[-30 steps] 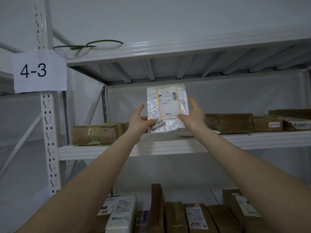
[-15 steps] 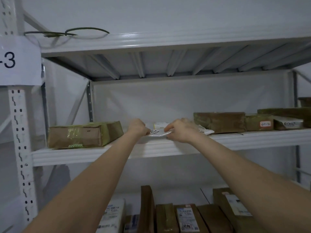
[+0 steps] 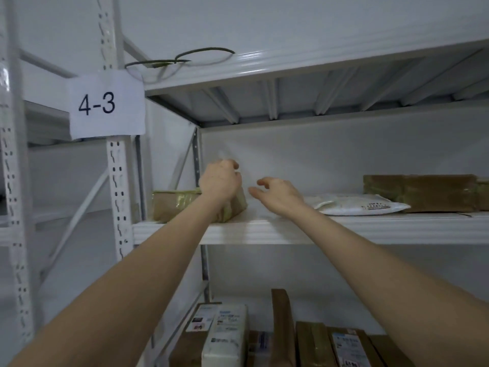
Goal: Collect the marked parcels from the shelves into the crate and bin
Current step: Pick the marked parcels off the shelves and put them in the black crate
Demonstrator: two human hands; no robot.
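While the left hand (image 3: 219, 181) curls, the right hand (image 3: 277, 195) spreads.

We stand in a parcel storeroom: white slotted steel racking (image 3: 116, 181) bears a paper bay label reading 4-3 (image 3: 105, 107) and holds brown taped cardboard parcels (image 3: 418, 192) and a white plastic mailer (image 3: 354, 205).

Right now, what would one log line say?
left hand: curled by brown taped parcel, grip unclear | right hand: open over white metal shelf

We see a white paper label marked 4-3 (image 3: 107, 105) fixed to a white perforated metal upright (image 3: 119, 181); a thin green wire loop (image 3: 161, 64) lies above it.
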